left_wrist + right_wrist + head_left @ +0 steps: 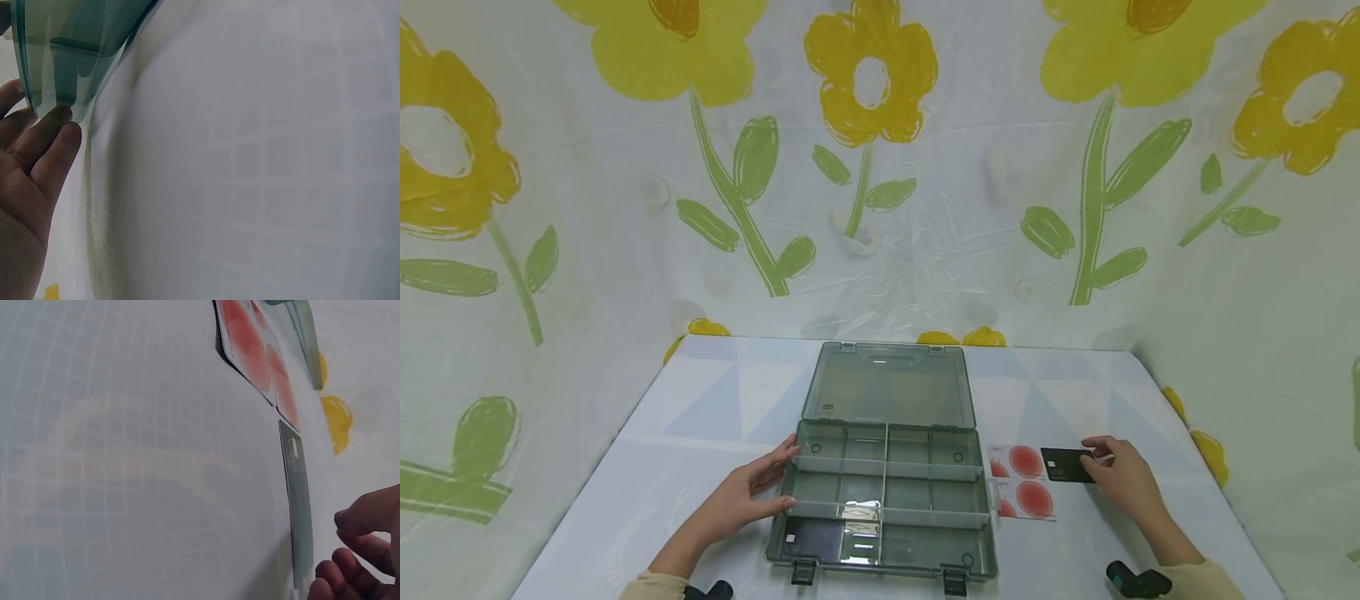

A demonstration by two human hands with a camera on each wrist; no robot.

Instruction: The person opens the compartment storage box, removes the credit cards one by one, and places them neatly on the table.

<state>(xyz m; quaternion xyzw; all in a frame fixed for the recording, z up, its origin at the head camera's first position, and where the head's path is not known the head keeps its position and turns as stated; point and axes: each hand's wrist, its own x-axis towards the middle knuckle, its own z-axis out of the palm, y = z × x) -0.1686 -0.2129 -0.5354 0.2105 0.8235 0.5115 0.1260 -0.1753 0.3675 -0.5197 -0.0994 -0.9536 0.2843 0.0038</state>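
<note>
A grey translucent compartment box (932,546) lies with its lid (891,387) folded back. My left hand (752,492) rests against the box's left side, thumb and fingers spread; its fingertips (65,115) touch the wall in the left wrist view. A dark VIP card (812,537) lies in the front-left compartment. On the table, another black VIP card (1063,465) is flat, and my right hand (1122,477) is over its right end. In the right wrist view the thumb and loosely bent fingers (362,519) appear just above the card (297,506), not gripping it.
Two red-and-white cards, an upper one (1017,461) and a lower one (1026,500), lie between the box and the black card. Two latches (803,572) stick out from the box's front. A flower-printed curtain (925,208) surrounds the table (700,417).
</note>
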